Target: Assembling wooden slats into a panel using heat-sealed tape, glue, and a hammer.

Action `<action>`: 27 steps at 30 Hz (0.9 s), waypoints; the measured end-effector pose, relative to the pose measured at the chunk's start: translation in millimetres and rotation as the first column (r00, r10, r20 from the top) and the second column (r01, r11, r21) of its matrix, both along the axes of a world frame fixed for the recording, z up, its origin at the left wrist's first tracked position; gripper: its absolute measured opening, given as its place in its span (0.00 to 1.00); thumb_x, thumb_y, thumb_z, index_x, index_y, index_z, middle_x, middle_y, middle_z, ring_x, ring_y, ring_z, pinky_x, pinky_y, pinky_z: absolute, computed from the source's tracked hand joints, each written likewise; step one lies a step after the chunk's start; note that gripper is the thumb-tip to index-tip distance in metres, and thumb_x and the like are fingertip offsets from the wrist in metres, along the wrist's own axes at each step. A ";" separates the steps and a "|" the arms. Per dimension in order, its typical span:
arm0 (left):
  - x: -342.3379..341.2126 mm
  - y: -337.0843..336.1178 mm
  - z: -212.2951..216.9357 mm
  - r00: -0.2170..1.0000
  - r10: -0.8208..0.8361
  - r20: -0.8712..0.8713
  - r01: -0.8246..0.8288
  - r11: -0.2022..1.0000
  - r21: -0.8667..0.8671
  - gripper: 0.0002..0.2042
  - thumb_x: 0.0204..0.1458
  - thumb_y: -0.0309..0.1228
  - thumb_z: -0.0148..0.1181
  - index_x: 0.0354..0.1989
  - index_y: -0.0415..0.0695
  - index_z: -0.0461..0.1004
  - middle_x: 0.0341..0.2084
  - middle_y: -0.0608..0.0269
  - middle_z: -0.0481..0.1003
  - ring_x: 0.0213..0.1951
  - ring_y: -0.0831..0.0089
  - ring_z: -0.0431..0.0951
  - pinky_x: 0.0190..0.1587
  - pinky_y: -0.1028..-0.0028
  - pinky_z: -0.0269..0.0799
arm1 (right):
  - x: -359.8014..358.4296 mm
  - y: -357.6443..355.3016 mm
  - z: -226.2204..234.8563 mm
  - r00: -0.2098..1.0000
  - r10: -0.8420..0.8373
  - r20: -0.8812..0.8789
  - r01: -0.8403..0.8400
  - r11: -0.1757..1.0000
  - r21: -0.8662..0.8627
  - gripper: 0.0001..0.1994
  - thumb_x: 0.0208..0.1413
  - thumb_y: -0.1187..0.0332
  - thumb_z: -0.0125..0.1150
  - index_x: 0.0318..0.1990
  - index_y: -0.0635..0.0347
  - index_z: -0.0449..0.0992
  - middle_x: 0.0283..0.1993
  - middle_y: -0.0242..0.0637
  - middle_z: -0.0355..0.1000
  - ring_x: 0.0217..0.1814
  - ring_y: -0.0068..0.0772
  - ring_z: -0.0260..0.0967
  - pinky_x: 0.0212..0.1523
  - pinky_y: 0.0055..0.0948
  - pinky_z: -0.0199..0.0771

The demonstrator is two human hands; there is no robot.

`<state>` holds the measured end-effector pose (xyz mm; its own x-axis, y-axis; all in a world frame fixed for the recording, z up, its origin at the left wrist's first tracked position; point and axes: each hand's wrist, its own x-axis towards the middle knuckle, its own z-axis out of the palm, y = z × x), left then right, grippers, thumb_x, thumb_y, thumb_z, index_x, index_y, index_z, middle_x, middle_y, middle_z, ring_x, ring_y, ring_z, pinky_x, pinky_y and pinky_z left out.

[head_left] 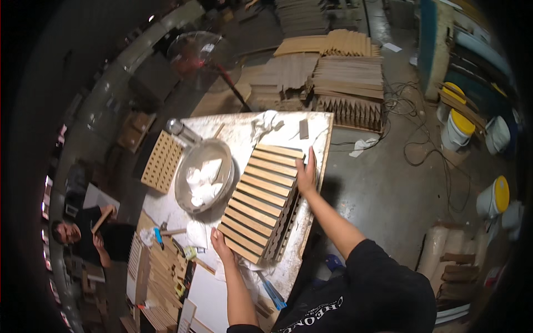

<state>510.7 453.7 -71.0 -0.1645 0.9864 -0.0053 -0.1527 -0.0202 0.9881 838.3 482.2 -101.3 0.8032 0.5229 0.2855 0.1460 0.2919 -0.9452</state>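
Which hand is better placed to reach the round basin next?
Left, probably: the left hand, at the near corner of the slatted wooden panel, is closer to the round basin; the right hand is across the panel.

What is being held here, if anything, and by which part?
Slatted wooden panel: left grip at its near-left corner, right grip along its right edge, toward the far end.

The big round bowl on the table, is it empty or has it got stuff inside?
Not empty: white bundles lie inside the round bowl.
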 end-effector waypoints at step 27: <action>-387.7 -493.7 -61.5 0.101 -0.013 -0.995 -0.932 0.348 -0.099 0.21 0.48 0.37 0.59 0.49 0.43 0.65 0.32 0.47 0.74 0.36 0.51 0.75 0.36 0.53 0.69 | -250.3 -198.6 -8.3 0.729 0.667 0.155 -0.626 0.741 -0.242 0.14 0.61 0.67 0.50 0.49 0.68 0.71 0.49 0.42 0.69 0.52 0.35 0.65 0.56 0.33 0.63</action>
